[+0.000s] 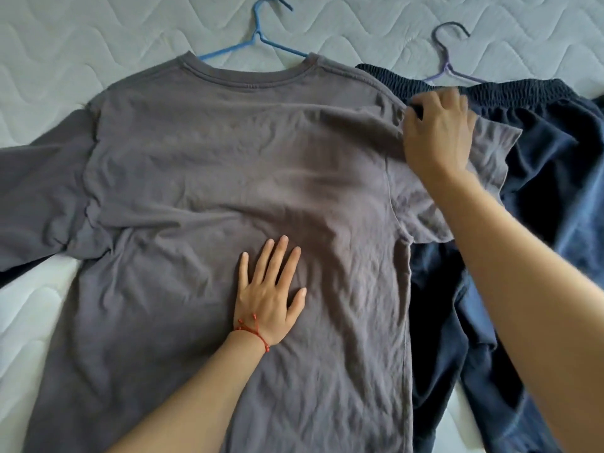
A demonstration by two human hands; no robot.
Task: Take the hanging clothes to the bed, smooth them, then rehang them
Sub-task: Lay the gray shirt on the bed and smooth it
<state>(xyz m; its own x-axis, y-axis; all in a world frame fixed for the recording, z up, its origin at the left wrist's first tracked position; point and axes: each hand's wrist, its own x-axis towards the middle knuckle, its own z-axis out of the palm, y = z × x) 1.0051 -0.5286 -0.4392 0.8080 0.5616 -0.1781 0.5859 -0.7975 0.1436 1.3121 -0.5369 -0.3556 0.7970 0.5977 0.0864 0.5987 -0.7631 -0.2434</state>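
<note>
Left hand [269, 289], fingers flat, pins grey cotton T-shirt [228, 191] on quilted white bed [65, 44]; right hand [438, 132] pinches shoulder seam, likely tugging wrinkles out.

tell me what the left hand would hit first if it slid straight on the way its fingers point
Only more grey t-shirt at first: the left hand lies flat on it, fingers aimed up toward the collar. Beyond the collar lies the blue hanger, then the quilted mattress.
</note>
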